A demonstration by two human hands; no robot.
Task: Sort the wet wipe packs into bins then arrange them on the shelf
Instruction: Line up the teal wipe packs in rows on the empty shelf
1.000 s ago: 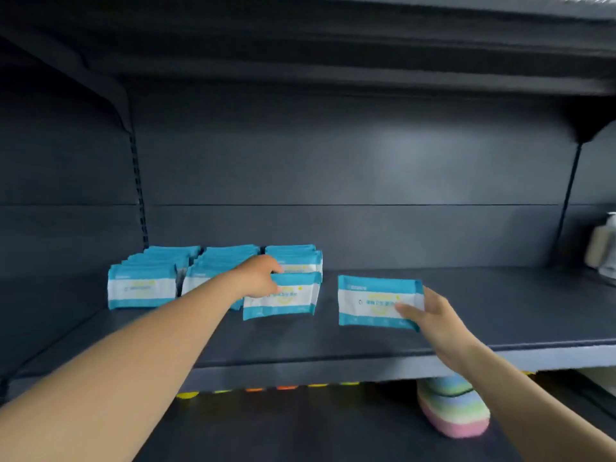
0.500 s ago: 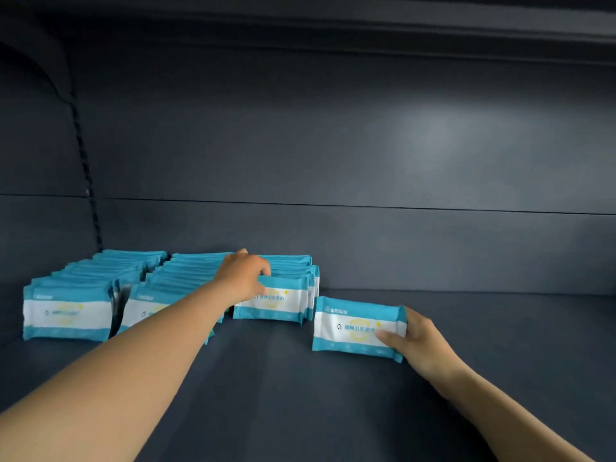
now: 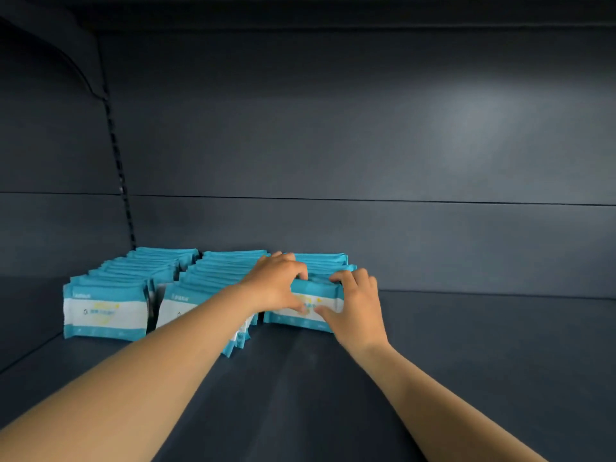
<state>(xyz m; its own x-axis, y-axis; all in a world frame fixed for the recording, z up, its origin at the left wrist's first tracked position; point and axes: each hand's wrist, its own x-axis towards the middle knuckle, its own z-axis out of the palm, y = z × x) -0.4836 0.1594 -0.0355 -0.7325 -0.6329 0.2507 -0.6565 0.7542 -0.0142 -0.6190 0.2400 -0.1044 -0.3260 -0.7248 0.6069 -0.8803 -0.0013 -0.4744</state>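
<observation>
- Shelf (image 3: pixel 466 361): dark grey deck, dark back panel (image 3: pixel 366 145) behind it, slotted upright (image 3: pixel 115 155) at back left.
- 3 rows of teal-and-white wet wipe packs stand on edge on the shelf, left of centre, running front to back toward the back panel.
- Left row (image 3: pixel 106 308): front pack faces the camera, upright, untouched by either hand.
- Middle row (image 3: pixel 206 281): just beside the left row; its front end is partly hidden by the left forearm, front packs lean slightly.
- Right row (image 3: pixel 320 261): shorter, set further back, just beside the middle row.
- Front pack of right row (image 3: pixel 320 290): upright, face toward the camera, both hands on it.
- Left hand (image 3: pixel 276 285): fingers curled over the pack's top-left edge, thumb on its front face; holding the pack.
- Right hand (image 3: pixel 356 301): fingers curled over the top-right edge, thumb pressed on the front face; also holding the pack.
- The 2 thumbs nearly meet at the middle of the pack's face.
- Cannot tell whether this pack touches the one behind it; the hands cover the gap.
- Shelf deck right of the rows is bare grey metal.
</observation>
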